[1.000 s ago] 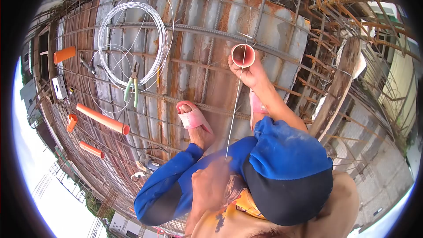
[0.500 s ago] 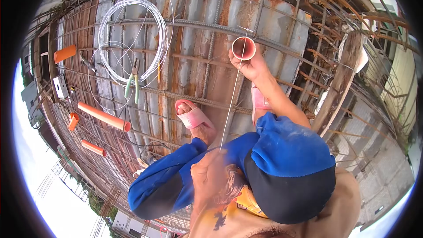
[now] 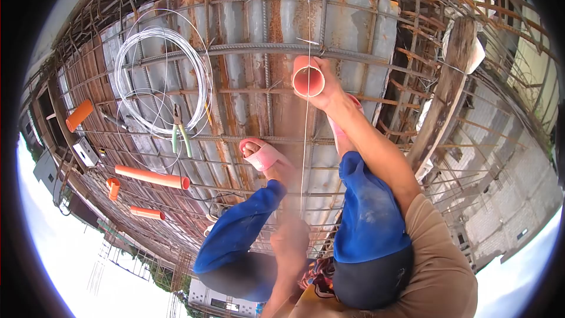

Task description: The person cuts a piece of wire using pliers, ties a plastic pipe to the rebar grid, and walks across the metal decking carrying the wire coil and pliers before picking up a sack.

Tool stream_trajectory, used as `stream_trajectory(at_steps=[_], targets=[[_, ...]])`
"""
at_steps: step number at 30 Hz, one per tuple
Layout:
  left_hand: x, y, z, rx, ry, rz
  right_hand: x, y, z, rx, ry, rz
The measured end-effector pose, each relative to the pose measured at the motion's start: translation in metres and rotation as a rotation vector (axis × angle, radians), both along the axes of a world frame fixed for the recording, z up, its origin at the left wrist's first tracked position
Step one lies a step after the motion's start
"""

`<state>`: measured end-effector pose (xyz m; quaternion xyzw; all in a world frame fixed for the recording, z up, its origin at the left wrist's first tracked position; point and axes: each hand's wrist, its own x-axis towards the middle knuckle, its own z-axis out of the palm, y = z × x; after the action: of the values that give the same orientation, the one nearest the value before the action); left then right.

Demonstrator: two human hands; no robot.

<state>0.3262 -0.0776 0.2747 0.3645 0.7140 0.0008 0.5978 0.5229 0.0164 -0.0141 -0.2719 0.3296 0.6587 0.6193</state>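
My right hand [image 3: 325, 87] is closed around a short orange pipe [image 3: 301, 65], whose open end faces me. A thin straight wire [image 3: 304, 159] runs down across the pipe's mouth; I cannot tell whether it passes through the pipe. At the wire's lower end is my left hand [image 3: 291, 240], blurred by motion, with fingers curled closed on it between my knees. A small crosswise piece of wire [image 3: 308, 41] meets the line just above the pipe, near a rebar [image 3: 259, 47].
A wire coil [image 3: 122, 62] and green-handled pliers [image 3: 182, 132] lie at left on the rebar grid over corrugated metal sheets [image 3: 288, 15]. Orange pipe pieces [image 3: 154, 176] lie lower left. A wooden post [image 3: 453, 76] and rusty bars stand right. My feet, in pink slippers [image 3: 263, 156], rest on the grid.
The pipe has tilted so more of its side shows, and sits slightly lower left in view. My left hand has moved lower with the wire. The whole view has shifted, and my knees are farther apart.
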Motion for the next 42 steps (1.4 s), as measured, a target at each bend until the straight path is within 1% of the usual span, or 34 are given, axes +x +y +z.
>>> stream_trajectory(at_steps=[2,5,6,7,9,10,13,14,16,19,20,23,26,29,32,35,37,39,40,41,42], targets=[[0.001,-0.002,0.001,-0.041,0.017,0.025,-0.001,0.002,-0.004,0.053,0.018,-0.02],[-0.013,-0.007,-0.003,-0.07,0.043,-0.003,-0.002,0.002,-0.005,-0.002,-0.083,0.024],[-0.012,-0.006,-0.001,-0.086,0.038,0.022,-0.002,0.002,-0.009,0.02,0.002,-0.006],[-0.011,-0.006,0.0,-0.101,0.034,0.047,0.0,0.001,-0.013,0.01,0.026,-0.019],[0.003,0.004,0.01,-0.163,0.023,0.198,-0.001,0.004,-0.01,-0.016,0.079,-0.053],[-0.004,-0.002,0.008,-0.178,0.061,0.19,-0.001,0.004,-0.007,-0.031,0.112,-0.074],[-0.024,-0.014,-0.003,-0.228,0.133,0.147,-0.002,0.005,-0.005,-0.082,0.083,-0.078],[-0.025,-0.014,-0.009,-0.246,0.137,0.131,-0.004,0.001,-0.015,-0.032,0.1,-0.092],[-0.02,-0.003,-0.014,-0.289,0.175,0.112,-0.006,-0.003,-0.017,-0.014,0.15,-0.098],[-0.04,-0.016,-0.042,-0.177,0.162,-0.105,-0.004,0.0,-0.012,-0.03,0.154,-0.121],[-0.036,-0.017,-0.051,-0.174,0.193,-0.12,-0.003,0.001,-0.01,-0.051,0.134,-0.116],[-0.038,-0.015,-0.073,-0.184,0.156,-0.081,0.0,0.002,-0.007,-0.106,0.12,-0.099],[-0.049,-0.02,-0.102,-0.193,0.199,-0.139,0.001,0.006,-0.003,-0.142,0.126,-0.093],[-0.051,-0.028,-0.129,-0.139,0.221,-0.307,-0.001,0.003,0.0,-0.139,0.122,-0.08],[-0.062,-0.033,-0.16,-0.068,0.224,-0.326,-0.001,0.002,0.0,-0.139,0.108,-0.055],[-0.072,-0.032,-0.19,-0.051,0.284,-0.384,0.0,0.003,0.005,-0.136,0.106,-0.049],[-0.101,-0.059,-0.241,0.192,0.207,-0.468,0.003,0.005,0.003,-0.165,0.12,-0.043],[-0.098,-0.055,-0.258,0.223,0.188,-0.489,0.003,0.001,-0.002,-0.099,0.187,-0.057],[-0.078,-0.042,-0.251,0.13,0.207,-0.465,0.006,0.001,-0.002,-0.066,0.216,-0.059],[-0.063,-0.032,-0.249,0.04,0.225,-0.441,0.008,0.002,-0.002,-0.082,0.189,-0.043],[-0.059,-0.03,-0.256,0.061,0.251,-0.461,0.008,0.003,0.001,-0.1,0.167,-0.029]])
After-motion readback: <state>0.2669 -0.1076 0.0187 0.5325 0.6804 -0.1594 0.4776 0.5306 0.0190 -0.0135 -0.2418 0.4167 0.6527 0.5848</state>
